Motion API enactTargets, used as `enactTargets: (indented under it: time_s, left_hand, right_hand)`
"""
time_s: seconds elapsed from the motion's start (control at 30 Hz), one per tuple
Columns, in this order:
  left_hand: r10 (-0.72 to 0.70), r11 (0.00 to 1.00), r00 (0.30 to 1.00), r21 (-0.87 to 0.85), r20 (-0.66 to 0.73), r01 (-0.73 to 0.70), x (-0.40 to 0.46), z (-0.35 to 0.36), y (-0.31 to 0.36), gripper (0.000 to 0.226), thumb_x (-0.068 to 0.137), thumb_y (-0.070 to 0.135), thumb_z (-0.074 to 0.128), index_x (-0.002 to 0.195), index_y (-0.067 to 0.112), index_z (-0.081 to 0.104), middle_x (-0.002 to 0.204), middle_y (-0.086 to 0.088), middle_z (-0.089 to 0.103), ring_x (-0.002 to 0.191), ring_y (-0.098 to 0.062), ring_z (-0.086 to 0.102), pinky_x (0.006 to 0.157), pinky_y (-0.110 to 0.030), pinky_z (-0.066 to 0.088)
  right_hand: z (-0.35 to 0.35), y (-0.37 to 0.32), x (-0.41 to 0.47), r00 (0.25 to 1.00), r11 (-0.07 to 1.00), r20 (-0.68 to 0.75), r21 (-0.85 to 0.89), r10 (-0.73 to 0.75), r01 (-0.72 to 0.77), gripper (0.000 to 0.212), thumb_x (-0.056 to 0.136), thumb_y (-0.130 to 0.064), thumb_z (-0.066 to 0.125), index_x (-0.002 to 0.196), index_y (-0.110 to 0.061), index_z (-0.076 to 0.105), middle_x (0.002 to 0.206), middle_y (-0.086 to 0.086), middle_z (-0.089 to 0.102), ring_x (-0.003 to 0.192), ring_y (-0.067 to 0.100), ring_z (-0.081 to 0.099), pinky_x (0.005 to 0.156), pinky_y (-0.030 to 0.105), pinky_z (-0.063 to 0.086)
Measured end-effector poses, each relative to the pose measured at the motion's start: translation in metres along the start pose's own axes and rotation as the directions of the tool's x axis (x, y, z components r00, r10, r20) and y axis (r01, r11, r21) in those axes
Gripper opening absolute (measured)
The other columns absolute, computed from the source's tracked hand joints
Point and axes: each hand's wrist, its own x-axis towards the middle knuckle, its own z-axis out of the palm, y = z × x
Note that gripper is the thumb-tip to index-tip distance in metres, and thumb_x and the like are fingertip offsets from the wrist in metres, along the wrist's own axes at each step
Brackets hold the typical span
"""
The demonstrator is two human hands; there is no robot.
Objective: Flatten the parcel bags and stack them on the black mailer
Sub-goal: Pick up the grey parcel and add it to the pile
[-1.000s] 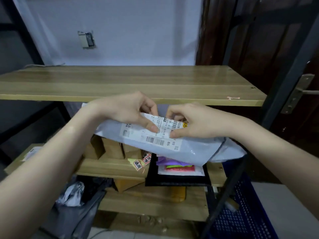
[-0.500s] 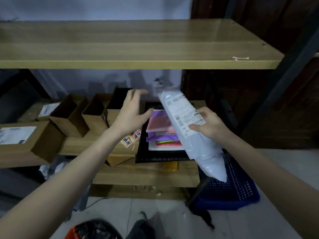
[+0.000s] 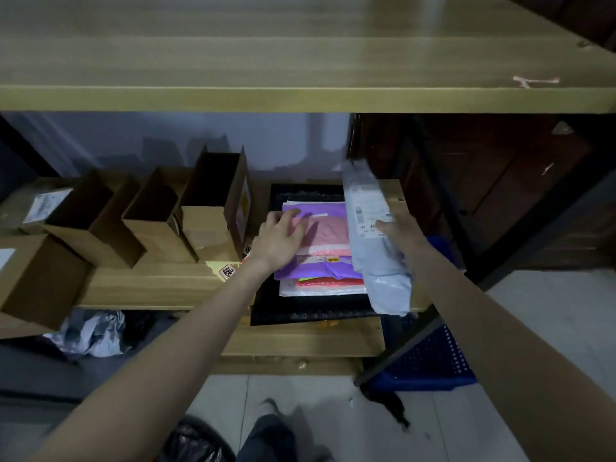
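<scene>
A black mailer [image 3: 306,311] lies flat on the middle wooden shelf. On it rests a stack of flattened bags: pink [image 3: 328,235] on top, purple [image 3: 320,266], red and white beneath. My left hand [image 3: 281,240] lies with spread fingers on the pink bag's left side. My right hand [image 3: 398,228] grips a long grey parcel bag [image 3: 376,248] with a white shipping label. The grey bag stands tilted along the stack's right edge, its far end raised.
Several open cardboard boxes [image 3: 150,215] stand in a row left of the stack. The upper shelf board [image 3: 300,98] overhangs close above. A blue plastic basket [image 3: 430,358] sits on the floor at right; crumpled grey bags [image 3: 90,331] lie lower left.
My left hand came down from the air onto the pink bag. My right hand carried the grey bag further in over the shelf, to the stack's right edge. The camera moved closer.
</scene>
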Motion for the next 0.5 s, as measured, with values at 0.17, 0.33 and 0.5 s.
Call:
enactTargets:
  time_s: [0.17,0.33,0.5]
  left_hand:
    - [-0.222,0.975,0.975,-0.01,0.0,0.222,0.016,0.014,-0.008,0.085,0.082,0.06,0.056,0.146,0.015,0.022,0.147,-0.015,0.024,0.136,-0.037,0.028,0.11,-0.044,0.026]
    - [-0.403,0.914,0.903,0.014,0.15,0.406,0.023,0.015,-0.018,0.112,0.071,0.07,0.061,0.148,0.011,0.006,0.153,-0.021,0.014,0.142,-0.035,0.017,0.114,-0.042,0.02]
    - [-0.437,0.898,0.887,0.129,0.15,0.421,0.031,0.018,-0.019,0.121,0.067,0.077,0.057,0.149,0.009,-0.001,0.153,-0.023,0.013,0.142,-0.037,0.016,0.113,-0.043,0.021]
  right_hand:
    - [0.011,0.017,0.01,0.988,0.988,0.082,-0.092,0.134,-0.127,0.06,0.081,-0.056,0.06,0.119,-0.011,0.047,0.099,0.002,0.056,0.076,0.013,0.054,0.059,0.021,0.042]
    - [0.022,0.029,0.023,0.958,0.934,0.079,-0.259,0.275,-0.246,0.124,0.052,-0.077,0.067,0.148,-0.022,0.011,0.155,0.008,0.018,0.135,0.031,0.032,0.099,0.045,0.042]
    - [0.024,0.029,0.034,0.959,0.897,0.077,-0.381,0.273,-0.225,0.133,0.047,-0.078,0.07,0.147,-0.014,0.012,0.153,0.013,0.02,0.14,0.034,0.023,0.112,0.049,0.028]
